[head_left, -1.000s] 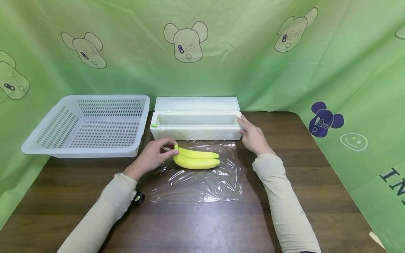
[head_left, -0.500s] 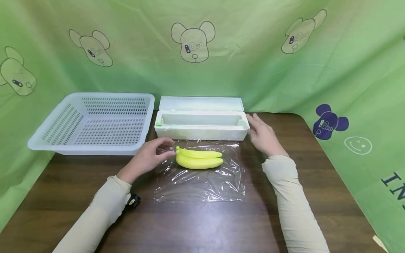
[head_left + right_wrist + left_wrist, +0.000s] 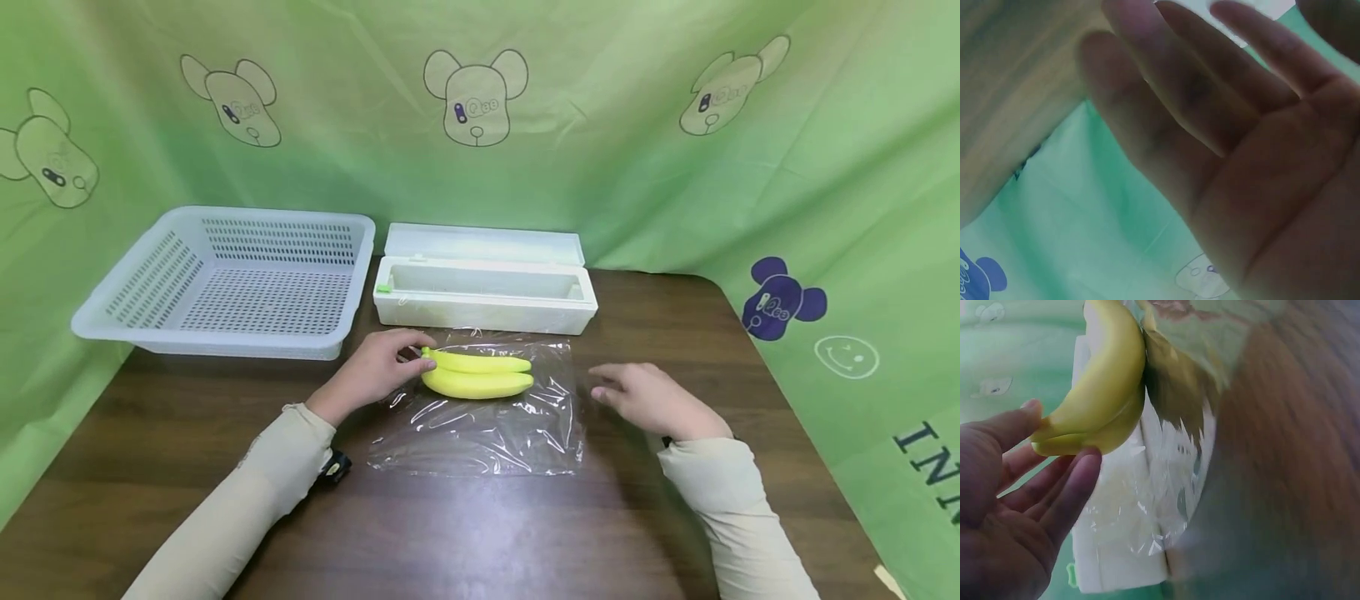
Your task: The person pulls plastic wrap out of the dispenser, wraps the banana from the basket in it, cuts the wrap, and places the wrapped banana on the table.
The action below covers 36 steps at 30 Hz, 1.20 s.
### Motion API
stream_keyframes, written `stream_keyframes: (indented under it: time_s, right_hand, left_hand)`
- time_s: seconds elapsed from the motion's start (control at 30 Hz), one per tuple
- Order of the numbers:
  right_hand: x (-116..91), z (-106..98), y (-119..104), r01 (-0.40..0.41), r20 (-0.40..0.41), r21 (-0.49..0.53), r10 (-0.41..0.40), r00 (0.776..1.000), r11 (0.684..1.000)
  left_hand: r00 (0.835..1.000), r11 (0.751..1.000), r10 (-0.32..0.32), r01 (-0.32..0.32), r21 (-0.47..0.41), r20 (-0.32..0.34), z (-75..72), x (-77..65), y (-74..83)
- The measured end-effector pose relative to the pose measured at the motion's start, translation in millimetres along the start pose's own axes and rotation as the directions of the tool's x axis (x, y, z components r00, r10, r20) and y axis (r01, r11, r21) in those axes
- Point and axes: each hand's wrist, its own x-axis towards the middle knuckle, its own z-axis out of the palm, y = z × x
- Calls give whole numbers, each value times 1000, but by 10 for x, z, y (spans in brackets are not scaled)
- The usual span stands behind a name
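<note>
Two joined yellow bananas point(image 3: 477, 375) lie on a sheet of clear plastic wrap point(image 3: 480, 442) spread flat on the table. My left hand point(image 3: 378, 371) pinches their stem end between thumb and fingers; in the left wrist view the stem end of the bananas point(image 3: 1094, 394) sits between the thumb point(image 3: 1022, 422) and fingertips. Just right of the wrap, my right hand point(image 3: 652, 400) holds nothing, its fingers extended in the right wrist view. Behind the wrap stands a long white wrap dispenser box point(image 3: 480, 312) with its lid point(image 3: 483, 243) raised.
A white perforated basket point(image 3: 232, 343) stands at the back left, beside the dispenser. A green slider point(image 3: 383, 288) sits at the dispenser's left end. Green printed cloth point(image 3: 337, 158) walls the brown wooden table point(image 3: 480, 533) at the back and sides.
My right hand has left the dispenser's right end and come toward me, to the right of the wrap. The left hand drew slightly off the banana stem, then came back onto it.
</note>
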Motion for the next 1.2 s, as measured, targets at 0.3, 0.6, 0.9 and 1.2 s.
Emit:
stream_keyframes:
  time_s: [0.3, 0.6, 0.9, 1.2]
  right_hand:
    - [-51, 64, -101, 37, 29, -24, -36, 999, 999]
    - [-203, 115, -319, 90, -28, -58, -92, 995, 994]
    - [-476, 503, -520, 215, -37, -111, -220, 975, 970]
    - [-530, 808, -467, 278, -189, -369, -364, 912, 887]
  left_hand:
    - [999, 999, -10, 9, -33, -40, 107, -16, -15]
    - [998, 999, -47, 47, -15, -36, 12, -103, -12]
    - [987, 963, 31, -71, 260, 157, -80, -661, 74]
    - [929, 850, 175, -310, 426, 327, 33, -987, 80]
